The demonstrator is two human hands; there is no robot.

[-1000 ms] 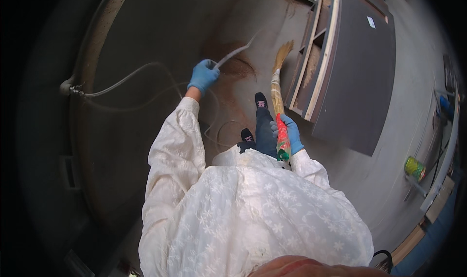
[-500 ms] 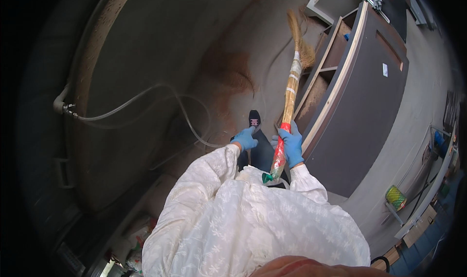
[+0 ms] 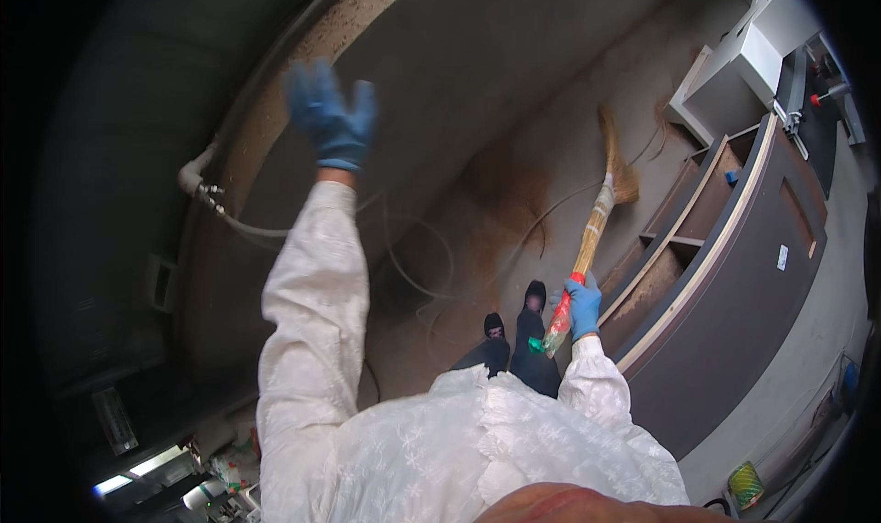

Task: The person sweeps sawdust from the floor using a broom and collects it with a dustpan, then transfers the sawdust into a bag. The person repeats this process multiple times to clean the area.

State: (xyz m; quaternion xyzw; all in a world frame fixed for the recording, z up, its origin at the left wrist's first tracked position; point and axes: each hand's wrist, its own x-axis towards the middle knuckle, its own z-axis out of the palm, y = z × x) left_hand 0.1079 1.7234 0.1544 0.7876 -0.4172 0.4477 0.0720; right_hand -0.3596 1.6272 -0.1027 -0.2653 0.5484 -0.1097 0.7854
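My right hand [image 3: 585,306], in a blue glove, grips a straw broom [image 3: 595,234] by its red-wrapped handle. The bristles point away from me, close to a dark cabinet-like frame. My left hand [image 3: 332,121], also gloved in blue, is raised at the far left, empty, with its fingers spread. It is near a dust-speckled ledge [image 3: 344,29]; whether it touches it I cannot tell. Closer to me along that ledge, a clear hose [image 3: 252,230] runs from a metal valve [image 3: 212,199] on a pale pipe, looping toward the floor.
Reddish-brown dust [image 3: 503,193] covers part of the grey floor ahead. To my right lies the dark cabinet-like frame [image 3: 725,330] with open compartments. White box-like pieces [image 3: 754,64] stand behind it. A green-yellow roll [image 3: 745,484] is at the lower right. My shoes are close to the broom handle.
My left hand has swung up and left from beside the hose near my waist to the ledge, its fingers opening wide. The broom stays in my right hand. My view has shifted leftward.
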